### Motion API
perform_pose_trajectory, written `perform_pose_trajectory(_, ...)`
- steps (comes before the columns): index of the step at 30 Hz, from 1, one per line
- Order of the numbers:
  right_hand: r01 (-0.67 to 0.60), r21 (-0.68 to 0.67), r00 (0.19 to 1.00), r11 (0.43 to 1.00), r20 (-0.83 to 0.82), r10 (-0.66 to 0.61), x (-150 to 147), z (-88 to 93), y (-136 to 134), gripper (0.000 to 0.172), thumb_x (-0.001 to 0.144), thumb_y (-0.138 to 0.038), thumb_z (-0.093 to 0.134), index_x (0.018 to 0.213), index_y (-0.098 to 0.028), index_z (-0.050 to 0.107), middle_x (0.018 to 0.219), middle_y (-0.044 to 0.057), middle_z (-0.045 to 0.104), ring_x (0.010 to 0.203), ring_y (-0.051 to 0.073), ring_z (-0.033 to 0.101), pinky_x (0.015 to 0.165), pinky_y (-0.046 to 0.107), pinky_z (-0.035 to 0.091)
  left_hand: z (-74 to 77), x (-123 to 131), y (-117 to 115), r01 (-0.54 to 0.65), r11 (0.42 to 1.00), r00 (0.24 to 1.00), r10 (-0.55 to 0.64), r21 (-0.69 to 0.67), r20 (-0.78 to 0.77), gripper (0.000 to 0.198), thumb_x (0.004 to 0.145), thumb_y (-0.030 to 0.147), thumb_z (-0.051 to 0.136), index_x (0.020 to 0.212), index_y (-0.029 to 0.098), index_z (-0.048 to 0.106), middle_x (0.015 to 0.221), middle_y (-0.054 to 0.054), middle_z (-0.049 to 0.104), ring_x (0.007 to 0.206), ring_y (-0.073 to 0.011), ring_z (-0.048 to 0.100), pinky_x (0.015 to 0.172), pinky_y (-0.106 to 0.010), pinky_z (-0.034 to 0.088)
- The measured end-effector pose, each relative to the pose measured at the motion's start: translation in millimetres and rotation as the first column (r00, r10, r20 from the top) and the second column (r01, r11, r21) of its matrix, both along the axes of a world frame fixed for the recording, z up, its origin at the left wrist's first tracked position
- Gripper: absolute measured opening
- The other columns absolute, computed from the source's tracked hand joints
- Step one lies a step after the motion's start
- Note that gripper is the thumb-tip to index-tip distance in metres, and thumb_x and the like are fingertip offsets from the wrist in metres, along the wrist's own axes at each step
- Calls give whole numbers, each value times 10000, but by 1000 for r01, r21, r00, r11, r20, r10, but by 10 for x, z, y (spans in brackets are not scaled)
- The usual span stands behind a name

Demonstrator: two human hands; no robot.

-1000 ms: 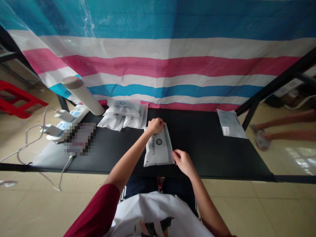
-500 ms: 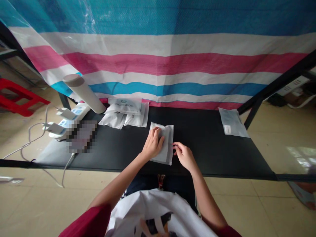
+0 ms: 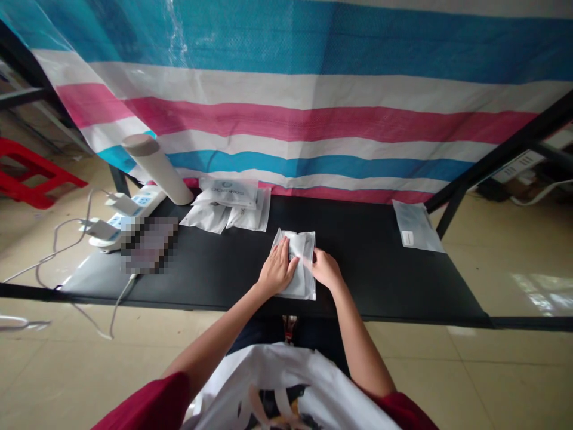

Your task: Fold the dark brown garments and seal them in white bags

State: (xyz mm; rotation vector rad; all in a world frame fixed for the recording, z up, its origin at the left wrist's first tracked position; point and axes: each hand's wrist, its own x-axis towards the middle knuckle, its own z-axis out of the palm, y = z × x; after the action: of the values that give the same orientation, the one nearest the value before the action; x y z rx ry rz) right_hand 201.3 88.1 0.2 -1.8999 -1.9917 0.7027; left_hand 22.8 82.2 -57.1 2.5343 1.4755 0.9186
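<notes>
One rectangular frosted-plastic pouch (image 3: 299, 286)

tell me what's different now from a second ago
The left hand has moved from the far edge of the bag toward the person and now lies across it. The bag's bold logo no longer shows clearly. The right hand has moved farther up the right edge. The legs at right are gone. The pile, bottle, power strip and far-right bag stayed put.
</notes>
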Motion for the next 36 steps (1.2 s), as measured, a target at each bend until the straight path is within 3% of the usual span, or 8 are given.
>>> perform_pose_trajectory(5, 41, 94, 993, 995, -112, -31, 34, -82, 51, 255, 780, -373, 666, 911, -157, 699, 935, 133, 713, 867, 267, 686, 719, 288, 468, 70, 7, -20, -16, 1000, 1000, 16, -16, -11, 667, 1016, 402, 360, 1536, 31, 172, 1496, -265, 410, 1435, -315, 357, 1142, -495, 394)
perform_pose_trajectory(8, 176, 188, 952, 966, -283, -119, 244, -124, -27, 283, 741, -356, 645, 923, -145, 697, 976, 134, 703, 937, 280, 662, 804, 327, 483, 129, 17, -43, -42, 997, 998, 40, -60, -46, 670, 1005, 440, 382, 1536, 64, 221, 1530, -225, 380, 1453, -308, 324, 1159, -480, 364)
perform_pose_trajectory(13, 416, -51, 624, 908, -710, -326, 651, -82, -231, 306, 678, -332, 655, 930, -162, 698, 793, 33, 711, 728, 208, 648, 635, 284, 491, 215, 100, -62, -42, 981, 988, 12, -190, -153, 598, 957, 532, 445, 1487, 259, 397, 1574, -75, 360, 1469, -375, 259, 1157, -543, 314)
perform_pose_trajectory(16, 448, -145, 463, 882, -806, -368, 674, -7, -302, 307, 637, -338, 726, 880, -152, 707, 761, 26, 707, 673, 182, 630, 599, 264, 478, 272, 166, -63, -41, 971, 994, 14, -237, -112, 559, 952, 536, 450, 1430, 246, 474, 1544, -82, 409, 1463, -387, 261, 1152, -555, 299)
perform_pose_trajectory(21, 341, -90, 596, 936, -749, -289, 487, 44, -321, 366, 689, -509, 749, 701, -155, 653, 653, 7, 628, 613, 148, 554, 542, 237, 393, 401, 100, -91, -26, 958, 975, 87, -284, 204, 503, 996, 452, 368, 1422, 188, 414, 1383, -141, 543, 1339, -294, 459, 1100, -494, 376)
perform_pose_trajectory(27, 307, -39, 647, 951, -724, -238, 500, -19, -302, 468, 806, -585, 606, 570, -197, 495, 543, -41, 429, 551, 115, 411, 519, 239, 296, 362, -292, -101, 163, 903, 798, 116, -398, 592, 582, 957, 476, 453, 1450, 231, 263, 1369, -166, 493, 1189, -260, 584, 990, -472, 503)
perform_pose_trajectory(32, 335, -86, 629, 938, -721, -291, 577, -63, -273, 483, 799, -644, 570, 593, -214, 496, 523, -42, 421, 549, 136, 423, 525, 250, 331, 367, -488, -110, 226, 902, 760, 72, -368, 645, 868, 714, 432, 796, 1363, 298, 236, 1450, -155, 306, 1162, -274, 602, 954, -486, 549)
perform_pose_trajectory(36, 272, -117, 672, 955, -688, -275, 615, -109, -247, 523, 842, -692, 445, 661, -215, 565, 536, -13, 518, 593, 181, 516, 557, 272, 412, 398, -481, -123, 214, 935, 785, 9, -284, 620, 967, 608, 388, 869, 1327, 295, 228, 1460, -154, 225, 1209, -291, 562, 945, -472, 558)
